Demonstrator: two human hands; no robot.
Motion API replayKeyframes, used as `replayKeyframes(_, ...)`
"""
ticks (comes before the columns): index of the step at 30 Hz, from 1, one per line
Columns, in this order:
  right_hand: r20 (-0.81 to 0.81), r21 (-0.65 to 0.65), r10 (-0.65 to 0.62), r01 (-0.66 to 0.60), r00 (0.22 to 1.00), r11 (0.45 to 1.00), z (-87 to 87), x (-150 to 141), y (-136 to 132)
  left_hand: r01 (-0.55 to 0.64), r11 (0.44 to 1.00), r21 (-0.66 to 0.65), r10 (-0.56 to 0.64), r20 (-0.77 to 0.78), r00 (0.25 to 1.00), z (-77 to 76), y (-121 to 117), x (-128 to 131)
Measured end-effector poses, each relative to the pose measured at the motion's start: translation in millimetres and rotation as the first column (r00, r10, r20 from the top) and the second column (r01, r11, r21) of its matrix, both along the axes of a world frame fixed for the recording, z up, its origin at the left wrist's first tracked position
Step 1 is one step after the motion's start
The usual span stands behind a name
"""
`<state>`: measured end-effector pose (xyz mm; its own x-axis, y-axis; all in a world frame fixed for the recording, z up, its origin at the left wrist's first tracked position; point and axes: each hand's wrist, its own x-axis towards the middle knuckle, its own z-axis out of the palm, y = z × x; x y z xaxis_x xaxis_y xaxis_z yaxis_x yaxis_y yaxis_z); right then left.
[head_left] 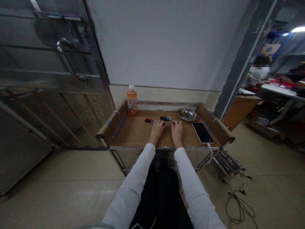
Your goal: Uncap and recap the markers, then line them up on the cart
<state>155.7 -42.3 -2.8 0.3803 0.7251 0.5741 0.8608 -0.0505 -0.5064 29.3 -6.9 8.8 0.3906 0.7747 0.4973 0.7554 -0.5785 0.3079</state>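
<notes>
In the head view both my hands are over the cardboard-lined top of a small cart (133, 133). The fingers of my left hand (157, 130) are closed on one end of a thin dark pen (169, 123). My right hand (176, 129) pinches its other end; whether the pen is whole or in parts is too small to tell. Just beyond my hands lie black pens (166, 118), side by side. Left of my left hand are more pens (150, 120), one red and one black. My fingertips partly hide the held pen.
An orange drink bottle (132, 101) stands at the back left. A shallow metal dish (187, 114) and a phone (203, 133) with a white cable lie on the right. Cardboard flaps line the cart's sides. Cables (240, 206) lie on the floor; people sit at far-right tables.
</notes>
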Motion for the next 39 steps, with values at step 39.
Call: replayKeyframes(39,0.136,-0.152,0.119,-0.098,0.984,0.983,-7.0,-6,11,-0.599,0.798,-0.067,0.601,0.010,0.799,4.2,-20,-2)
